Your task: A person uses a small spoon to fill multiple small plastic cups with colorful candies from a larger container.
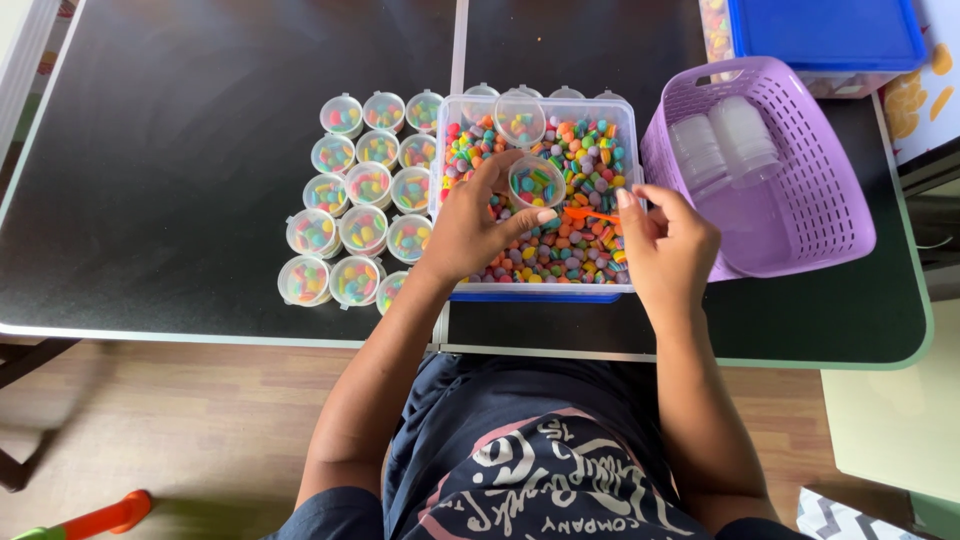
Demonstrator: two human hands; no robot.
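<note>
- Holding a small clear cup [536, 183] of bright sweets, the left hand [470, 228] curls round it with fingers and thumb, just above the big clear box [441, 200] of sweets
- Pinching a little orange spoon [590, 214], the right hand [668, 240] has its fingers closed on the handle, and the spoon tip points at the cup
- The big box sits in the middle of the dark bench [200, 150] and is full of sweets in many colours [570, 250]
- Another small cup [520, 118] with a few sweets sits in the box, near the far wall
- Lots of filled cups [355, 200] stand in rows to the left of the box, close together
- A purple basket [800, 240] sits tilted on the right, with stacks of empty clear cups [725, 145] inside
- A blue lidded tub [825, 35] is at the far right corner
- I think sweets could roll off the spoon and miss the cup, because the cup mouth is small
- I think the cup could tip if the grip slips, and the sweets would fall back in the box
- An elbow could bump the filled cups, since they are so close together
</note>
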